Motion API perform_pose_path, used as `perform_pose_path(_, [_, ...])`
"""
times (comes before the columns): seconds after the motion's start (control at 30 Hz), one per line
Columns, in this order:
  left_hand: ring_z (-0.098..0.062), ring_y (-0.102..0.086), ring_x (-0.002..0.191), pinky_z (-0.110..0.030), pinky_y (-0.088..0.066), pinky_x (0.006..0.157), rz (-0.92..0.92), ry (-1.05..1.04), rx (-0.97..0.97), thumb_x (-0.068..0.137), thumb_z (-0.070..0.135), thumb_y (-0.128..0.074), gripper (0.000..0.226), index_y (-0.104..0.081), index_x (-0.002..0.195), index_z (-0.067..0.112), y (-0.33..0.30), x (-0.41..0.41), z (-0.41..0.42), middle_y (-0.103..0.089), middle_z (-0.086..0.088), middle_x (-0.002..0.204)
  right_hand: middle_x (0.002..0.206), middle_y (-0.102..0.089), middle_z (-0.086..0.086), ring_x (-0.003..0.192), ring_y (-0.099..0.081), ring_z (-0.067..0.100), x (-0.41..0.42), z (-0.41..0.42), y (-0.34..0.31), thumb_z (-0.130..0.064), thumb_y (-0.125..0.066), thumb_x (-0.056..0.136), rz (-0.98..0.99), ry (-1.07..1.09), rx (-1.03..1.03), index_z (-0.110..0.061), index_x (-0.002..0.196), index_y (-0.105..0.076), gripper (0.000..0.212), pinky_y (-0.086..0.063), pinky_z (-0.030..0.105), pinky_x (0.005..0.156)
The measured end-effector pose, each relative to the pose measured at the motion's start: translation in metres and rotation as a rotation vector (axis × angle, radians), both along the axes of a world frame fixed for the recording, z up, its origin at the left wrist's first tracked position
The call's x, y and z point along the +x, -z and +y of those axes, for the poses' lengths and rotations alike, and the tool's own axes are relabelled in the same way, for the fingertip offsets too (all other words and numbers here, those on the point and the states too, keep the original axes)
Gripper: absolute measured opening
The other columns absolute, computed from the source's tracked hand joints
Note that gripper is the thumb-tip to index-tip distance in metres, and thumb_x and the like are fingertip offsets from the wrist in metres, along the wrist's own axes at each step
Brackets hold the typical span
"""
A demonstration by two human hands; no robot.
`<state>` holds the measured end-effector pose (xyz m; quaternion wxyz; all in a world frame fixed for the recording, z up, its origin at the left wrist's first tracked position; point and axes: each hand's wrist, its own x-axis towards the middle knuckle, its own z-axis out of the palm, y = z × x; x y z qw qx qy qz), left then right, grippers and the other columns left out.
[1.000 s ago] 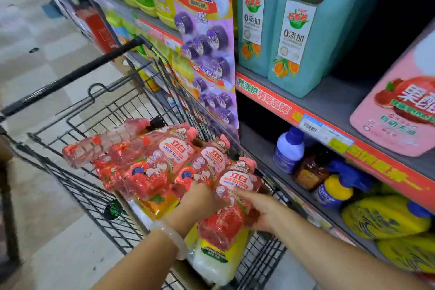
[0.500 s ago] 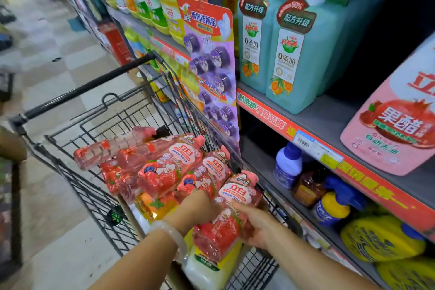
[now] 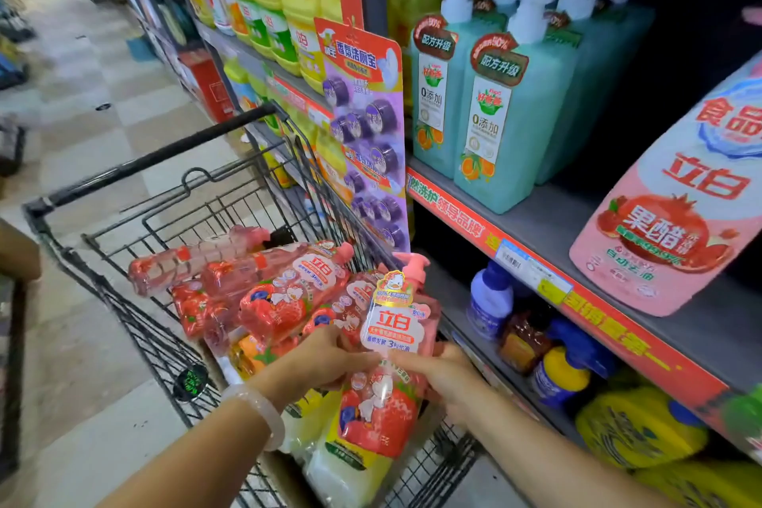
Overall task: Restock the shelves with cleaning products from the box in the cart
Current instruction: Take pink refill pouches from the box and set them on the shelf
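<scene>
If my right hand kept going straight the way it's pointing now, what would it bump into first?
The right hand points up and left, and its fingers already wrap the pink pump bottle it holds with the left hand. Past that, probably the other pink bottles lying in the cart, though depth is unclear.

It was a shop aisle: beside the wire cart (image 3: 231, 194) stood stocked shelves (image 3: 548, 219) of detergent bottles (image 3: 490, 124), with price tags (image 3: 532, 268) on their red edge strips.
</scene>
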<state>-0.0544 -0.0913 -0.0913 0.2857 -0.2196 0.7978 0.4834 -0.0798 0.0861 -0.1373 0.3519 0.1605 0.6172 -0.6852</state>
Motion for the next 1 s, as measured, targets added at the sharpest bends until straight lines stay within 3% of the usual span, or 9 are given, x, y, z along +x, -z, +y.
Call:
perform_pose_path(0.1, [-0.016,-0.041,0.054,-0.025,-0.036,0.050,0.058,-0.034,0.163,0.075,0.027,-0.078,0.016,-0.067,0.070,0.016,-0.023,0.010,0.004,-0.053,-0.016,0.079,0.086,-0.075,0.007,0.077,-0.072,0.022,-0.001,0.010,-0.028,-0.013,-0.089,0.057,0.126,-0.029,0.009,-0.006,0.100,-0.064,0.050,-0.057,0.034,0.071])
perform_pose_path(0.2, [-0.019,-0.058,0.073,-0.034,-0.046,0.072,0.094,-0.066,0.277,0.061,0.034,-0.086,0.056,-0.062,0.107,0.014,-0.044,0.020,0.005,-0.064,-0.012,0.093,0.078,-0.075,0.001,0.069,-0.071,0.015,-0.001,0.020,-0.063,-0.002,-0.083,0.064,0.266,-0.078,-0.011,-0.010,0.087,-0.066,0.030,-0.058,0.031,0.067])
perform_pose_path(0.33, [-0.036,-0.058,0.097,-0.058,-0.039,0.095,0.284,-0.056,0.356,0.048,0.030,-0.093,0.067,-0.067,0.106,0.011,-0.083,0.030,0.014,-0.067,-0.022,0.112,0.089,-0.072,-0.002,0.078,-0.069,0.010,0.004,0.035,-0.126,-0.004,-0.087,0.060,0.484,-0.119,0.014,-0.014,0.094,-0.060,0.045,-0.058,0.031,0.075])
perform_pose_path(0.43, [-0.025,-0.065,0.085,-0.039,-0.051,0.082,0.468,-0.045,0.318,0.052,0.016,-0.090,0.047,-0.071,0.094,0.012,-0.132,0.035,0.029,-0.073,-0.012,0.098,0.080,-0.074,-0.006,0.070,-0.068,0.002,0.014,0.050,-0.182,0.004,-0.083,0.061,0.647,-0.122,-0.029,-0.019,0.080,-0.059,0.039,-0.056,0.024,0.072])
perform_pose_path(0.6, [-0.018,-0.065,0.080,-0.027,-0.051,0.072,0.860,0.042,0.304,0.025,0.046,-0.088,0.055,-0.077,0.078,0.033,-0.226,0.045,0.065,-0.075,0.003,0.084,0.070,-0.072,-0.004,0.059,-0.068,0.005,0.034,0.083,-0.282,0.011,-0.078,0.063,0.893,-0.059,-0.126,-0.013,0.078,-0.063,0.032,-0.056,0.021,0.056])
perform_pose_path(0.73, [-0.023,-0.064,0.093,-0.042,-0.047,0.089,1.152,0.189,0.329,0.023,0.064,-0.085,0.075,-0.078,0.087,0.026,-0.311,0.055,0.107,-0.074,-0.006,0.099,0.088,-0.075,0.006,0.077,-0.071,0.017,0.054,0.119,-0.368,-0.009,-0.088,0.056,1.141,0.051,-0.014,-0.004,0.100,-0.069,0.047,-0.059,0.030,0.069])
perform_pose_path(0.8, [-0.020,-0.064,0.085,-0.038,-0.049,0.081,1.272,0.263,0.318,0.033,0.059,-0.086,0.067,-0.076,0.084,0.016,-0.350,0.056,0.131,-0.073,-0.007,0.091,0.091,-0.075,0.009,0.082,-0.071,0.021,0.066,0.145,-0.412,-0.017,-0.088,0.056,1.239,0.095,0.033,-0.002,0.100,-0.070,0.050,-0.059,0.036,0.075])
perform_pose_path(0.9, [-0.007,-0.068,0.069,-0.021,-0.056,0.064,1.367,0.343,0.381,0.060,0.026,-0.079,0.020,-0.075,0.078,0.017,-0.403,0.052,0.173,-0.074,0.006,0.077,0.090,-0.075,0.009,0.080,-0.072,0.019,0.091,0.187,-0.472,-0.018,-0.085,0.062,1.354,0.165,0.126,-0.001,0.098,-0.071,0.042,-0.058,0.035,0.074])
perform_pose_path(1.0, [-0.005,-0.063,0.063,-0.025,-0.051,0.071,1.432,0.400,0.416,0.071,0.026,-0.073,0.004,-0.073,0.072,0.022,-0.443,0.046,0.220,-0.070,0.010,0.069,0.085,-0.076,0.002,0.073,-0.072,0.011,0.113,0.225,-0.515,-0.020,-0.084,0.064,1.435,0.259,0.247,-0.005,0.100,-0.069,0.042,-0.060,0.029,0.067])
